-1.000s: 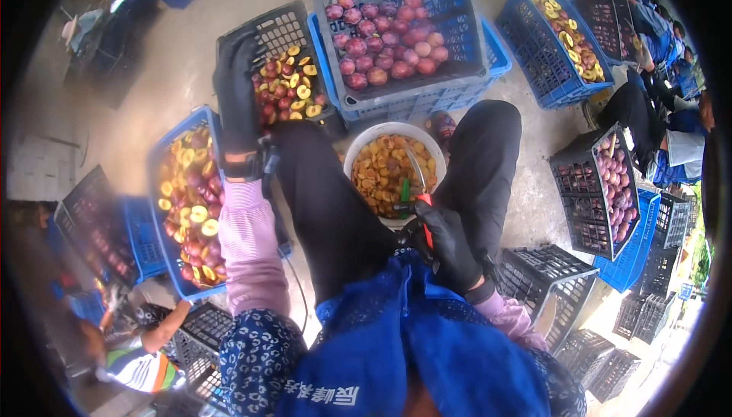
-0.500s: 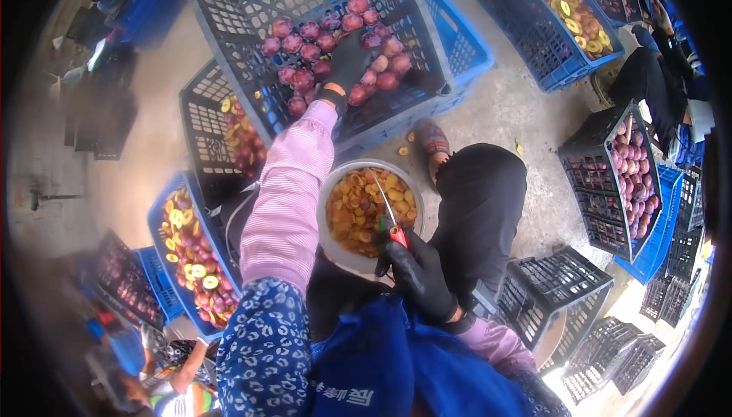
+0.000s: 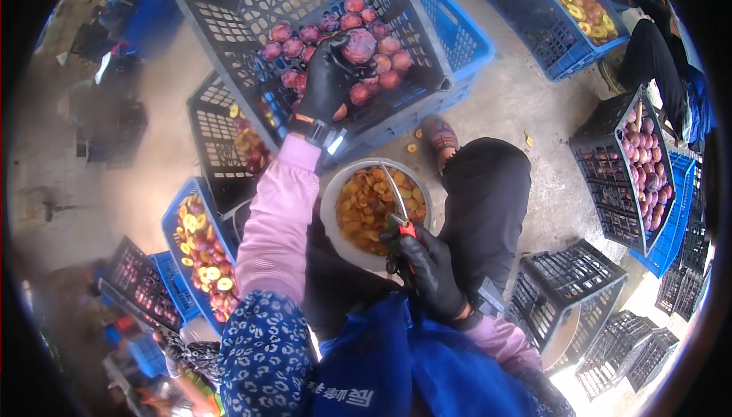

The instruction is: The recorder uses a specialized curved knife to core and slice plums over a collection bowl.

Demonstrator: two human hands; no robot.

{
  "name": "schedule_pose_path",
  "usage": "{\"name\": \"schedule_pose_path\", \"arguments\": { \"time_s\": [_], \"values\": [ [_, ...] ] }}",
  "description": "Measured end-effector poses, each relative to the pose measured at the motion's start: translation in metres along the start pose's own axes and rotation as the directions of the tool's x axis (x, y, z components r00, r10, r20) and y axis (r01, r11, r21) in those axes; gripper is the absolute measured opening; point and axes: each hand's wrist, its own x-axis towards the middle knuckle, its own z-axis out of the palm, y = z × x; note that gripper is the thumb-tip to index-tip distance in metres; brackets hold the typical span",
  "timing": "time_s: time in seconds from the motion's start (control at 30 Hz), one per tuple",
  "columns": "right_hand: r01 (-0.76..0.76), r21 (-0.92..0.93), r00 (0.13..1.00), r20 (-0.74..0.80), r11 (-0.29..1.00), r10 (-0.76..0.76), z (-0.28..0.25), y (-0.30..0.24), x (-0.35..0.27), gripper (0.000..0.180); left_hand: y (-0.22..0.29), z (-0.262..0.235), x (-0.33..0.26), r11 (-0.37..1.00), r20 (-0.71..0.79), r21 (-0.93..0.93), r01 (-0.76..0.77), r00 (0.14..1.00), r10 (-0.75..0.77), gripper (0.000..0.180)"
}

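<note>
My left hand (image 3: 326, 85), in a black glove, grips a large purple-red plum (image 3: 358, 46) above the other plums (image 3: 390, 79) in a tilted black crate (image 3: 229, 49). In my gloved right hand (image 3: 433, 274) is a knife (image 3: 408, 229) with a red handle. Its thin blade points away from me, over a white bucket (image 3: 329, 215) between my legs. Yellow-orange fruit pieces (image 3: 364, 207) lie inside that bucket.
The black crate rests on a blue one (image 3: 446, 20). Crates with halved fruit stand at the left (image 3: 200, 245) and far right (image 3: 587, 17). A crate of plums (image 3: 644, 161) and a black crate (image 3: 568, 276) are at my right. Another person's leg (image 3: 644, 55) shows at far right.
My left hand has drawn back slightly and turned, lifting a plum from the pile. The knife in my right hand has shifted slightly, its blade still over the bucket.
</note>
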Motion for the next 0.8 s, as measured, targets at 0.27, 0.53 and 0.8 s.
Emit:
{"name": "schedule_pose_path", "arguments": {
  "time_s": [0.27,0.53,0.8],
  "values": [
    [-0.058,0.090,0.998,0.039,0.994,0.055,0.014,-0.029,-0.012,0.044,0.096,0.049,-0.129,0.775,-0.003,-0.594,0.217,0.962,-0.272,0.028],
    [0.084,0.083,0.988,0.125,0.993,-0.094,0.034,-0.031,-0.025,0.039,0.141,0.087,-0.209,0.774,-0.106,-0.615,0.152,0.956,-0.272,0.033],
    [0.093,0.006,0.988,0.125,0.996,-0.093,0.037,-0.018,-0.044,0.037,0.156,0.101,-0.245,0.725,-0.212,-0.654,0.214,0.869,-0.448,0.038]
  ]
}}
